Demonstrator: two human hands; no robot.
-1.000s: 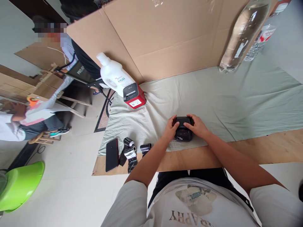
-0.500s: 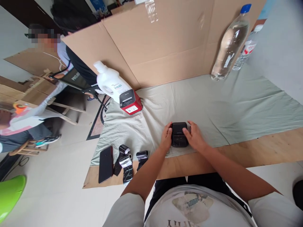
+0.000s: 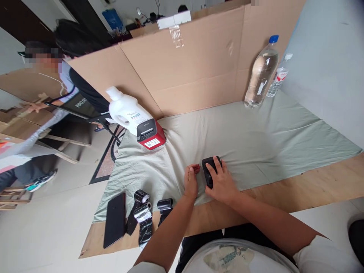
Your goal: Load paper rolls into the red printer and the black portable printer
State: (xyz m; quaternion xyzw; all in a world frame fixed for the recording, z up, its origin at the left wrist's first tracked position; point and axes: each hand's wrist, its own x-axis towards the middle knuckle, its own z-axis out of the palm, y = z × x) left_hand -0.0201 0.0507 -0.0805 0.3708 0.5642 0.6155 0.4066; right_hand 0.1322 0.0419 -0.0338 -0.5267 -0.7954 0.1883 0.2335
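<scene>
My right hand [image 3: 221, 182] lies over the small black device [image 3: 209, 170], fingers curled on its top and near side, gripping it. The device sits on the pale green cloth [image 3: 256, 140], close to the cloth's near edge. My left hand [image 3: 191, 181] rests on the cloth just beside the device, to its left; fingers loosely bent with tips bunched, holding nothing, not clearly touching the device.

Left of my left forearm, at the table's near corner: three rolls of black ribbon [image 3: 145, 212], partly unwound, lying close together. Beside them, further left, a black phone [image 3: 114, 220], face down or dark, flat on the wooden tabletop [image 3: 313, 185].

Further back on the cloth, left side: a red-and-black label printer [image 3: 150, 134], and touching it from behind a white plastic jug [image 3: 125, 110], lying tilted. Far right at the back: a large clear water bottle [image 3: 261, 74] with blue cap, upright; a smaller bottle [image 3: 278, 77] just behind it.

A cardboard screen [image 3: 193, 72] stands along the back of the table. Beyond it, to the left, another person [image 3: 65, 87] sits on a chair.
</scene>
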